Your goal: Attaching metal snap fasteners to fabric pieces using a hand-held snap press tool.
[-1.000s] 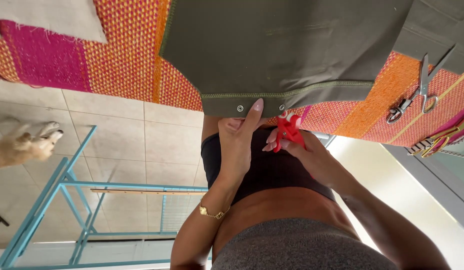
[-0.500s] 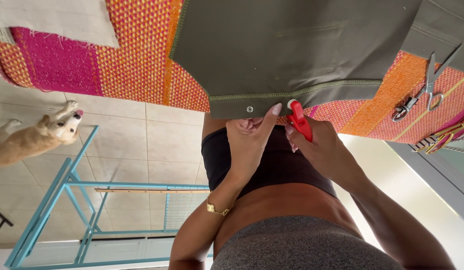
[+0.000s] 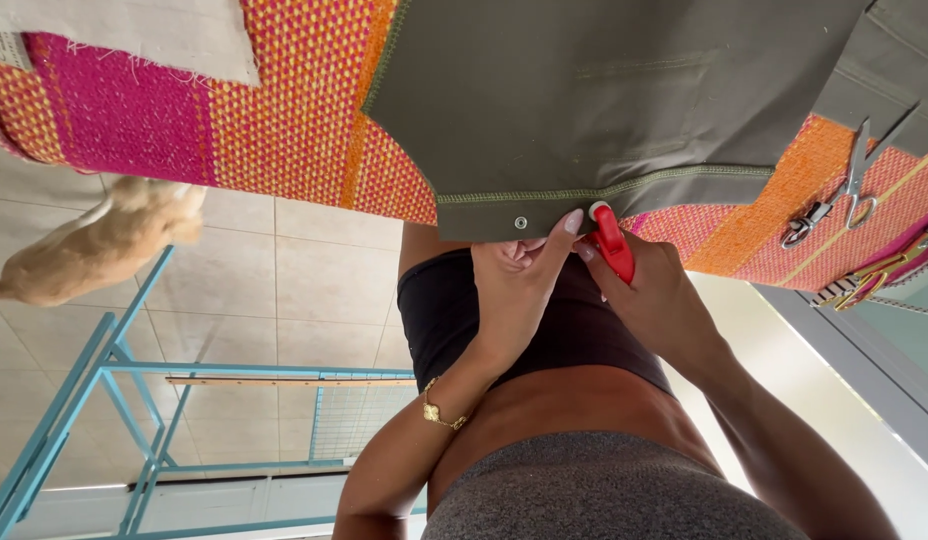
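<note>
The right hand [image 3: 664, 300] has its grip clamped on a red tool [image 3: 614, 245], its tip at the hem of the olive cloth [image 3: 604, 100]. The left hand [image 3: 519, 285] pinches that hem beside a metal snap [image 3: 521, 222]; scissors [image 3: 834, 200] lie well apart on the woven counter [image 3: 284, 130]

A woven pink and orange cloth [image 3: 284, 130] covers the desk across the top of the frame. Scissors [image 3: 852, 185] lie on it at the right. A pale fabric piece [image 3: 134, 35] sits upper left. On the tiled floor [image 3: 314, 290], a tan animal [image 3: 94, 250] stands at left, above a turquoise metal frame [image 3: 114, 400].
</note>
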